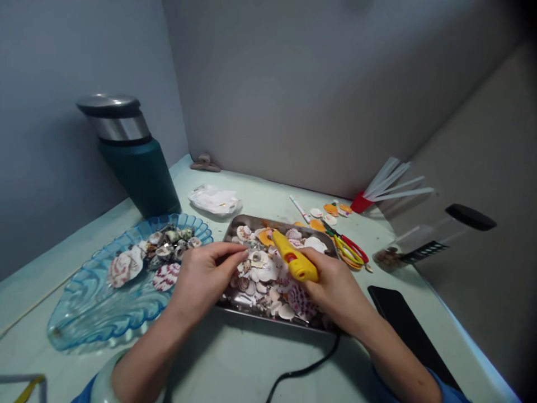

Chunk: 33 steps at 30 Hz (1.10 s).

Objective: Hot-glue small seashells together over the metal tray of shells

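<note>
My right hand (329, 280) is wrapped round a yellow glue gun (296, 258), held over the right half of a metal tray (239, 220). Its black cord (308, 369) runs down towards the table's front edge. The tray is full of seashells (264, 268), white, orange and purple-striped. Above the tray's left side my left hand (210, 274) is closed, thumb and fingertips pinched together. Whatever is between those fingertips is too small or hidden to name. The glue gun's tip points away from me, near an orange shell (265, 237).
Left: a blue glass dish (96, 313) with shells and a tall teal bottle (138, 168). Behind: a white crumpled packet (215, 200) and a claw clip (205, 163). Right: scissors (350, 249), a marker (299, 209), glue sticks in a red cup (361, 202), a clear jar (411, 252) and a black phone (406, 330).
</note>
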Motion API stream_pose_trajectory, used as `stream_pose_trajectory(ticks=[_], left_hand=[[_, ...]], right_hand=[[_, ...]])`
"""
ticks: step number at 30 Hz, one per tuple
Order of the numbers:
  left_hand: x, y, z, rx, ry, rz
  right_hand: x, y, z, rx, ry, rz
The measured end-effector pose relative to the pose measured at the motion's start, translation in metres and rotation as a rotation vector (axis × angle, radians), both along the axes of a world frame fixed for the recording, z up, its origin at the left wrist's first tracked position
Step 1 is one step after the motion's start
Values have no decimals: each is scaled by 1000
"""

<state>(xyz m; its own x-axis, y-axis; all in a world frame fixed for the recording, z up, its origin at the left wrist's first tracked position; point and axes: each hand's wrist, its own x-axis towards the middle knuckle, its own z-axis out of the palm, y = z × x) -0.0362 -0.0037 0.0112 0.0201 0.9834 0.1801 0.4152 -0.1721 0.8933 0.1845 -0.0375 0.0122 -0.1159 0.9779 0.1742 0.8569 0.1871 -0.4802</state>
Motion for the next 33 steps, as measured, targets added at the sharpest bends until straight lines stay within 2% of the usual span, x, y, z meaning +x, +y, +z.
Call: stream_pose_trajectory(ticks=[3,6,12,15,18,22,28,33], left_hand=[[-3,3,0,-13,-35,43],[-3,4,1,-61,0,77],[-3,4,2,-110,20,91],[-3,4,4,-150,-73,97],[-4,5,6,-186,-232,108],[-5,7,6,-179,-271,144],[-8,8,3,-127,-269,156],[-10,9,0,-99,-264,146]], right_hand=[[8,1,2,-46,-276,-32],[11,1,4,-76,-441,-47],[21,-6,11,-93,-558,11],[20,-7,23,-35,-541,29],[5,2,37,59,-477,74],[-31,35,46,6,-582,198],[-75,88,31,-163,-698,240],[-93,108,18,-289,-671,228]])
